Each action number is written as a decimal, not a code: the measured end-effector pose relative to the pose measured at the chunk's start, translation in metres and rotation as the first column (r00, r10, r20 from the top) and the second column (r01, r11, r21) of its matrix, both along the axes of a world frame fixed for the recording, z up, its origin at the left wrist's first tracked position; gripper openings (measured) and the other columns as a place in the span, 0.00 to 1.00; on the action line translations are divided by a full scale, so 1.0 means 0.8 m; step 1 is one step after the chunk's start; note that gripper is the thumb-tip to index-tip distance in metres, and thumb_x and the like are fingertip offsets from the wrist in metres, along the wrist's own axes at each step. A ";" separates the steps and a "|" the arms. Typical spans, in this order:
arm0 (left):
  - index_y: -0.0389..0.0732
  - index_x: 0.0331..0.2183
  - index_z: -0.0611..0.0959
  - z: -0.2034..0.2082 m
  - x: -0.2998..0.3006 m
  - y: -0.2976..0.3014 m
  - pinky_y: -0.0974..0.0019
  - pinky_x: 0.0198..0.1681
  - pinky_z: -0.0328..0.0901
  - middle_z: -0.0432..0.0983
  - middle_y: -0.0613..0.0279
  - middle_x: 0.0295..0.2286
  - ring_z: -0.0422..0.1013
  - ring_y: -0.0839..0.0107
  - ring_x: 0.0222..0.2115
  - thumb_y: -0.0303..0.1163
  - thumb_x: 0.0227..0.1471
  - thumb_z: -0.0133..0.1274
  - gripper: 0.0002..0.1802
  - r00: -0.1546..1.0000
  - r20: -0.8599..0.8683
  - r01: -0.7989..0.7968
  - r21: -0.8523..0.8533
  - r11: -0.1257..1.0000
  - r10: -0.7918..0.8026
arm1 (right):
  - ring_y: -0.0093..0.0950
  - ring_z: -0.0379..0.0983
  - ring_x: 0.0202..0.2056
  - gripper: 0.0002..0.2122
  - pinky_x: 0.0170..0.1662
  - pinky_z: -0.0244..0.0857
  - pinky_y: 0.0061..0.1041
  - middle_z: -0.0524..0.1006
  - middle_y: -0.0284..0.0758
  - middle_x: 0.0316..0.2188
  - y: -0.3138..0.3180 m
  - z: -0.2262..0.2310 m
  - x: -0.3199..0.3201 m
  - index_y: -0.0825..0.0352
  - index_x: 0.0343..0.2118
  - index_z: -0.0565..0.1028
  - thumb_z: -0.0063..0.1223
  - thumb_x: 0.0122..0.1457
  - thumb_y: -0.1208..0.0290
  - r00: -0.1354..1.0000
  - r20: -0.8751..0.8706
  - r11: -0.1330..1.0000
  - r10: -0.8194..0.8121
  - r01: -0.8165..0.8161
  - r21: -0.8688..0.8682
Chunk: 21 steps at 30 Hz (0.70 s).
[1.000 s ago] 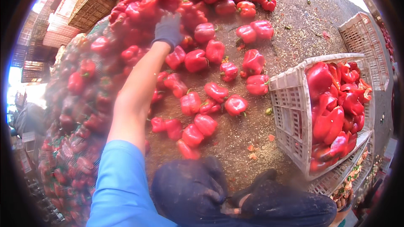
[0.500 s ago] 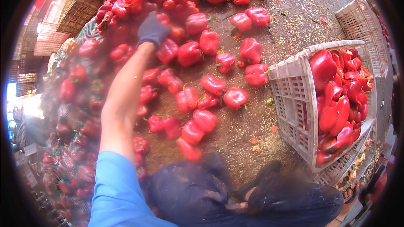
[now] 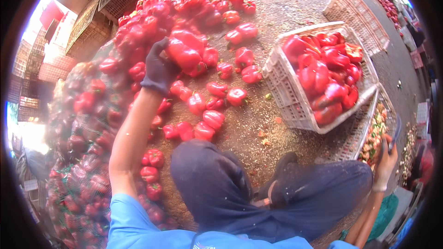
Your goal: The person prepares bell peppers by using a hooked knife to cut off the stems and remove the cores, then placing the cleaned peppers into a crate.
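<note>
My left hand (image 3: 158, 67), in a dark glove, is raised over the peppers and closed around a large red bell pepper (image 3: 187, 50). At the far right, bare at least in part, my right hand (image 3: 386, 157) grips a slim, dark, curved tool (image 3: 395, 131) whose kind I cannot make out. It is beside a crate of cut pepper cores and scraps (image 3: 376, 129). Several whole red bell peppers (image 3: 213, 119) lie loose on the floor in front of my legs, and a large heap of them (image 3: 184, 4) stretches behind.
A pale plastic crate (image 3: 281, 90) of cut red pepper pieces (image 3: 327, 74) stands tilted to the right. Beyond it is another crate (image 3: 355, 18). Green net sacks of peppers (image 3: 87, 157) bulge on the left. My crossed legs (image 3: 203, 170) are in front; seeds litter the floor (image 3: 244, 143).
My left hand has come back from the heap with a bell pepper in it. My right hand and its tool have come into view at the right. The whole view has shifted rightward.
</note>
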<state>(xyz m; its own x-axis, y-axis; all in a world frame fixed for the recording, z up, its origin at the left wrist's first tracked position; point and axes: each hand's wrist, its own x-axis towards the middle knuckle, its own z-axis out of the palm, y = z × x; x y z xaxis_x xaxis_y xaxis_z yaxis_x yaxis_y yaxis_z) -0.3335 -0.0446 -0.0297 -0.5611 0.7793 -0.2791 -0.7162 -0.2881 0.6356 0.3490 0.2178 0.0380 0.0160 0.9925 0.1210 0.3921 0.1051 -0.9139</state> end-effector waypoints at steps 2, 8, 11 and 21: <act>0.35 0.54 0.79 0.040 0.031 -0.001 0.47 0.64 0.69 0.81 0.50 0.49 0.77 0.51 0.52 0.44 0.65 0.54 0.25 0.999 0.019 0.048 0.035 0.998 -0.049 | 0.10 0.68 0.22 0.13 0.21 0.58 0.12 0.79 0.25 0.33 -0.025 0.026 -0.069 0.63 0.55 0.79 0.56 0.74 0.64 0.989 -0.084 0.992 0.120 -0.124 -0.036; 0.36 0.54 0.79 0.117 0.129 0.014 0.45 0.62 0.71 0.81 0.51 0.49 0.78 0.52 0.52 0.45 0.65 0.53 0.25 0.976 0.046 0.196 0.236 0.952 -0.212 | 0.10 0.70 0.22 0.15 0.20 0.60 0.12 0.83 0.30 0.39 -0.120 0.070 -0.262 0.65 0.56 0.80 0.56 0.73 0.62 0.753 -0.429 0.706 0.499 -0.640 -0.302; 0.34 0.55 0.78 0.155 0.195 0.019 0.47 0.64 0.68 0.81 0.50 0.50 0.76 0.54 0.55 0.44 0.67 0.51 0.25 0.923 0.021 0.357 0.332 0.873 -0.385 | 0.11 0.74 0.25 0.14 0.23 0.67 0.11 0.84 0.32 0.41 -0.154 0.043 -0.325 0.65 0.56 0.81 0.54 0.74 0.65 0.587 -0.659 0.482 0.470 -0.796 -0.366; 0.36 0.62 0.73 0.081 0.254 0.028 0.47 0.67 0.64 0.76 0.49 0.58 0.73 0.53 0.60 0.46 0.66 0.52 0.31 0.936 -0.192 0.322 0.142 0.936 -0.293 | 0.18 0.74 0.19 0.12 0.14 0.59 0.16 0.79 0.28 0.25 -0.181 -0.013 -0.322 0.59 0.43 0.78 0.59 0.71 0.55 0.385 -0.900 0.277 0.205 -0.905 -0.324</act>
<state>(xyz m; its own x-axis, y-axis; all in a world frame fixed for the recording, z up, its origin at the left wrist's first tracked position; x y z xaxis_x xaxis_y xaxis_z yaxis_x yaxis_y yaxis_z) -0.1300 -0.0223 0.0349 -0.3127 0.9484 -0.0524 -0.6758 -0.1834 0.7139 0.0913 0.0733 0.0276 -0.8695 0.3921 -0.3003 -0.1117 -0.7485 -0.6537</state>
